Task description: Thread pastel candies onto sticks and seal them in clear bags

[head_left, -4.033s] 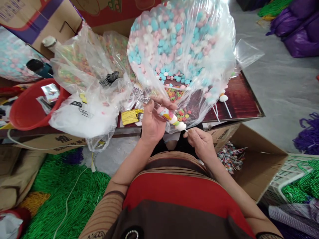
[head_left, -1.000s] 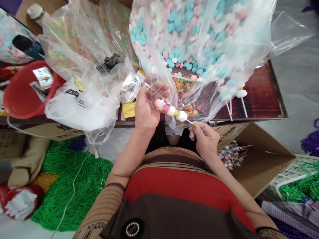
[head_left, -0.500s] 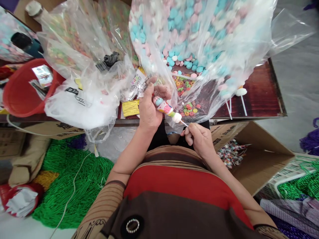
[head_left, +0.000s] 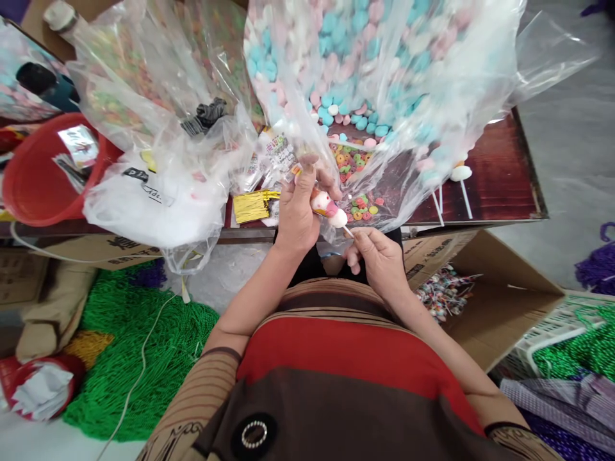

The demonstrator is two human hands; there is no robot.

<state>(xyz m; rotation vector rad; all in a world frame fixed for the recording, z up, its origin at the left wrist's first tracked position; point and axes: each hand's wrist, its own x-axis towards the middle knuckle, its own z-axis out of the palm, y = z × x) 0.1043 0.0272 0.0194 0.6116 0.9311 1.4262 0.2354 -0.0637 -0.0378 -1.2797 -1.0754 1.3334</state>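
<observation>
My left hand (head_left: pixel 302 211) is closed around a marshmallow candy stick (head_left: pixel 329 208), its thumb on top and fingers curled over the far end. A clear wrapper with colourful print surrounds the candy's upper part. At the near end a white marshmallow shows, and a thin white stick runs from it to my right hand (head_left: pixel 379 256), whose thumb and forefinger pinch the stick's end. My left fingers hide the candy's far end. Beyond my left hand lie printed clear wrappers (head_left: pixel 281 150). A bundle of yellow twist ties (head_left: pixel 250 207) is to its left.
A large plastic bag of pastel marshmallows (head_left: pixel 358 70) and loose ring candies (head_left: pixel 362 208) lie on the dark red table (head_left: pixel 500 173). Marshmallow sticks (head_left: pixel 462 174) rest at right. A red bowl (head_left: pixel 24 186) stands at left. Below right, a cardboard box (head_left: pixel 504 301) holds finished-looking candy sticks.
My left hand has shifted slightly right and down, with the wrapped candy turned and more of it covered by my fingers. My right hand has moved a little left, still pinching the stick.
</observation>
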